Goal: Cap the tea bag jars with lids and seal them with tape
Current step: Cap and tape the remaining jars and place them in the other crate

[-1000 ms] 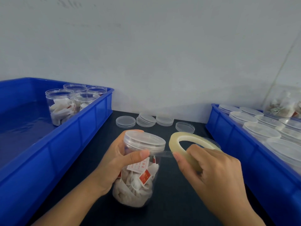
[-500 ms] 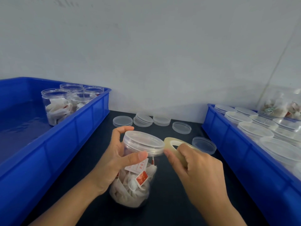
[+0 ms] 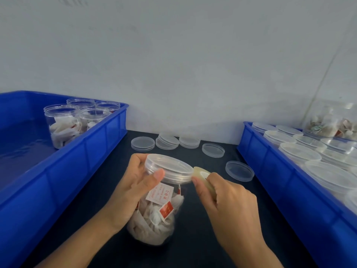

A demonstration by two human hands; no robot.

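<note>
Two hands work on one clear plastic jar of white tea bags (image 3: pixel 154 213), which stands at about 6 o'clock on the dark tabletop (image 3: pixel 193 252), between two blue plastic crates. The left hand (image 3: pixel 131 188) is wrapped round the jar's neck, thumb pressed on the rim of its clear round plastic lid (image 3: pixel 169 168). The right hand (image 3: pixel 229 206) grips a yellowish roll of clear tape (image 3: pixel 202 176), whose edge sits right against the lid's rim at the 3 o'clock side of the jar.

Risks, as a judgement: the tape could wrinkle or stick to itself if the roll swings round the rim without tension, and it could miss the seam between lid and jar if it sits too high. The jar may also twist or tip under the pull, since only one hand braces it.

The jar's long axis runs roughly upright, leaning slightly, with the lidded mouth pointing up and a little toward 12 o'clock.

Open jars of tea bags (image 3: pixel 61 124) wait in the blue crate at 9 o'clock (image 3: pixel 81 151); capped jars (image 3: pixel 299 153) fill the blue crate at 3 o'clock (image 3: pixel 280 182). Spare clear lids (image 3: pixel 143 143) lie on the table toward 12 o'clock.
</note>
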